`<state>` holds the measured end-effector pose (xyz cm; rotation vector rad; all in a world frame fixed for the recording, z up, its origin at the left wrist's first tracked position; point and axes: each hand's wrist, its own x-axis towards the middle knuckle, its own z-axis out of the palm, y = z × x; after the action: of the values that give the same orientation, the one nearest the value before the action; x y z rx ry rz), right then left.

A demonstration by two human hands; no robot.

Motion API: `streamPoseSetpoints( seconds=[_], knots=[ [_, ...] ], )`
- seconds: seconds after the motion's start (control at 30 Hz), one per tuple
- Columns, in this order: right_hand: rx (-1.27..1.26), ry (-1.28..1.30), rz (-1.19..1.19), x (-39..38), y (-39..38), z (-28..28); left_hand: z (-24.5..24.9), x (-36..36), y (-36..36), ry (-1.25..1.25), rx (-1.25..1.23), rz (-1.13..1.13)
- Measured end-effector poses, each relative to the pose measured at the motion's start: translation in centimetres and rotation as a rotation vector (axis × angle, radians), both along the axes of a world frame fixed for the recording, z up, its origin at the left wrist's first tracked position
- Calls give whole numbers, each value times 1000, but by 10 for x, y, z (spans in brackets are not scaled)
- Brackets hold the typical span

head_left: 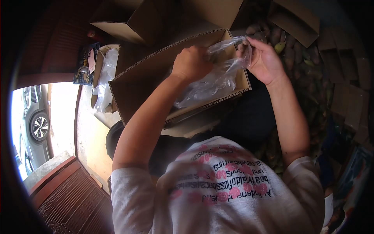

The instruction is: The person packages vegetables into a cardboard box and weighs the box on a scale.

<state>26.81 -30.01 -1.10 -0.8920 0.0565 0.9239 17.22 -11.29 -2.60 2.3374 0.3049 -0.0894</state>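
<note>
An open cardboard box (146,62) sits before me, tilted in view. A clear plastic bag (210,87) lies partly inside it, its upper edge raised above the box. My left hand (193,64) is closed on the bag's edge over the middle of the box, back of the hand upward. At the box's right end, my right hand (261,58) pinches another part of the bag's edge between thumb and fingers, palm partly showing. The bag is stretched between both hands.
A smaller box (97,74) with clear plastic stands at the left, beside a dark patterned item (82,68). More open cardboard boxes (128,19) are behind. Brownish root-like produce (290,50) is piled at the right. A red-brown lattice panel (74,195) is at lower left.
</note>
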Motion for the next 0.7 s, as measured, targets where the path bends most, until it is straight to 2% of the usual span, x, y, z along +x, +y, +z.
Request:
streamPoseSetpoints(
  seconds=[0.03, 0.1, 0.13, 0.23, 0.27, 0.37, 0.4, 0.5, 0.53, 0.6, 0.67, 0.7],
  knots=[
    [-16, -65, 55, 2, -2, -4, -7, -1, -2, -53, 68, 29],
    [-46, -198, 165, 6, -5, -6, -16, 1, -9, -262, -444, 56],
    [-219, -245, 98, 2, -2, -1, -17, 5, -13, -368, -700, 66],
    [-438, -482, 173, 11, 10, 5, -11, 22, -21, -138, -1028, -5],
    [-492, -667, 85, 15, 16, -6, -15, 27, -24, -145, -1168, 44],
    [-884, -1379, 65, 42, 24, -14, -45, 43, -30, -174, -1111, 195],
    [-820, -1455, 16, 49, 28, -24, -49, 48, -38, -250, -1016, 309],
    [-634, -1212, -36, 55, 40, -44, -56, 54, -48, -291, -723, 460],
    [-563, -1013, -25, 57, 41, -48, -51, 52, -53, -329, -627, 509],
    [-562, -979, -42, 60, 48, -55, -59, 53, -60, -385, -460, 524],
    [-647, -906, -55, 66, 52, -65, -68, 54, -61, -340, -362, 518],
    [-826, -968, 10, 68, 51, -69, -66, 53, -58, -273, -328, 490]
  ],
)
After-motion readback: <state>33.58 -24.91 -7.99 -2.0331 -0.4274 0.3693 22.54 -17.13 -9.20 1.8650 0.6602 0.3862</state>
